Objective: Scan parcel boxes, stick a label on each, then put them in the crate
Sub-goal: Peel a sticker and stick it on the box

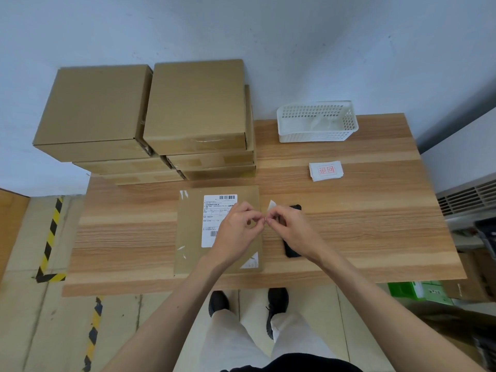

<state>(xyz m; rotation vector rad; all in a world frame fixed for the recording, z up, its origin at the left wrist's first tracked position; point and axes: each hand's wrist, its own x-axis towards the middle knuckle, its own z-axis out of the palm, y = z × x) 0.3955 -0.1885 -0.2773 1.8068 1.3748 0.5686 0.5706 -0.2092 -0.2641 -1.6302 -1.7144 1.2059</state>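
Head view shows both hands, left (237, 226) and right (288, 225), each grip pinching a small label (271, 205) above the flat parcel (193, 229) on the table (362, 210); peel slowly, keeping the sticky side off the fingertips.

Red characters 退回, framed in a red box, stand on the top slip of the label stack (325, 171), right of the flat parcel (193, 237). That parcel's white shipping label (214, 218) carries 2 barcodes (its fine print is unreadable).
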